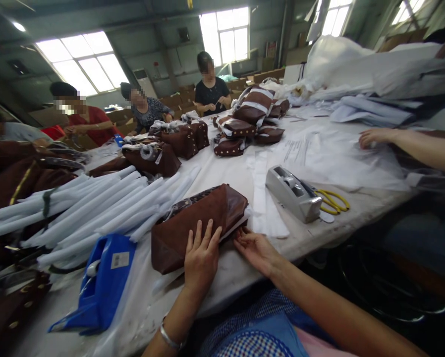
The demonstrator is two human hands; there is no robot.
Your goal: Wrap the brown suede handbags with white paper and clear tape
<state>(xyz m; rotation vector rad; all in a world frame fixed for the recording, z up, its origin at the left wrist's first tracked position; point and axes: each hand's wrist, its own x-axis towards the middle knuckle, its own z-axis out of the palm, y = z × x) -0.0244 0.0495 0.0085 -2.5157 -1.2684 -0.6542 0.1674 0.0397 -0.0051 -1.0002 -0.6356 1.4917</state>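
A brown handbag (198, 225) lies on its side on the table in front of me, a white strip showing along its near edge. My left hand (202, 258) rests flat on the bag's near face, fingers stretched and slightly apart. At the bag's right end, my right hand (257, 252) is turned palm up. Its bent fingers grip the lower edge, and the fingertips are partly hidden under the bag. Right of the bag stands a grey tape dispenser (294, 194), beside yellow-handled scissors (332, 202). A blue tape dispenser (105, 282) sits to the left.
Rolled white paper tubes (107, 208) are heaped at the left. More brown bags (174, 141) stand behind them, and wrapped bags (250, 109) are stacked at the back. Clear plastic sheets (341, 156) cover the right side, where another person's hand (374, 138) reaches in. Several people work across the table (230, 171).
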